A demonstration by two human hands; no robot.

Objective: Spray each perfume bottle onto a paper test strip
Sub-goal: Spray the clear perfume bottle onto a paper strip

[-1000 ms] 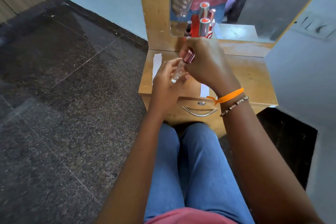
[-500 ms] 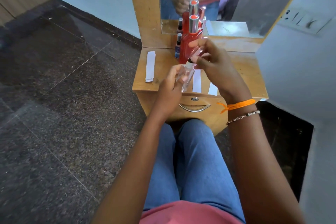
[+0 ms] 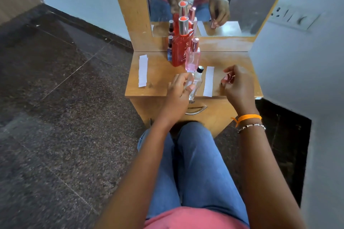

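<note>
My left hand (image 3: 179,91) grips a clear glass perfume bottle (image 3: 195,83) with a black sprayer top, held upright over the front edge of the wooden dressing table (image 3: 160,78). My right hand (image 3: 236,85) is off to the right, pinching a small pinkish cap (image 3: 226,79) just above the tabletop. A white paper test strip (image 3: 208,82) lies between my hands. Another strip (image 3: 143,70) lies at the table's left side. A tall red bottle (image 3: 180,46), a pink bottle (image 3: 193,57) and a small dark bottle (image 3: 169,48) stand at the back.
A mirror (image 3: 242,2) rises behind the bottles and reflects them and my hands. A drawer with a metal handle (image 3: 195,110) sits under the tabletop. My knees in blue jeans (image 3: 193,163) are close to the drawer. A wall with a switch plate (image 3: 296,17) stands at the right.
My right hand has pulled the cap off the clear bottle and moved right, away from my left hand. The bottle now stands upright instead of tilted.
</note>
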